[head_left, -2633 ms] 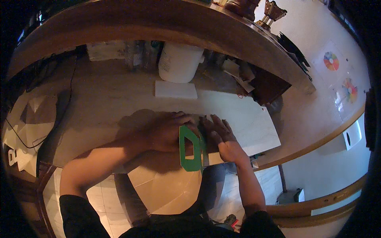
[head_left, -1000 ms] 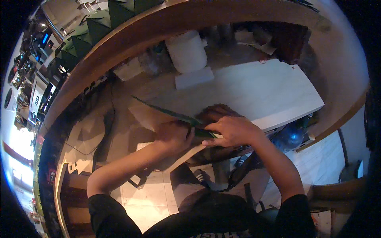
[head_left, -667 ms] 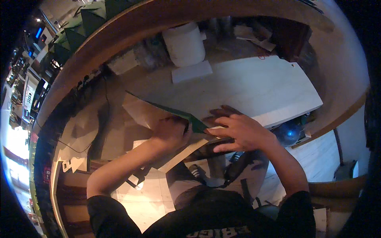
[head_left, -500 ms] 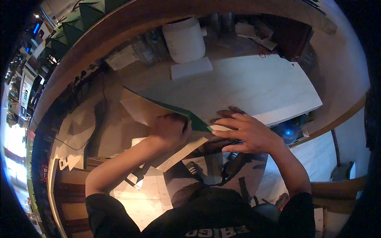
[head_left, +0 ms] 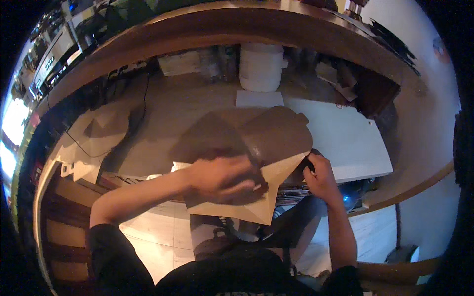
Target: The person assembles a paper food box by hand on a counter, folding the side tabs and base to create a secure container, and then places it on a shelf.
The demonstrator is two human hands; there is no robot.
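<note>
Thin, tan and sharp-cornered, the card (head_left: pixel 284 172) juts over the near edge of the worktop (head_left: pixel 163 106). The left hand (head_left: pixel 224 176), blurred and half-curled, is over it, though whether it grips cannot be told; the right hand (head_left: pixel 321 175) pinches its right corner, and beyond are a flat white board (head_left: pixel 350 138) and a rounded white jug (head_left: pixel 260 69).

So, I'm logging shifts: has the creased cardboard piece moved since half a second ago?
Yes, right and away from the person: the creased cardboard piece now almost reaches the small white block with its rounded end.
</note>
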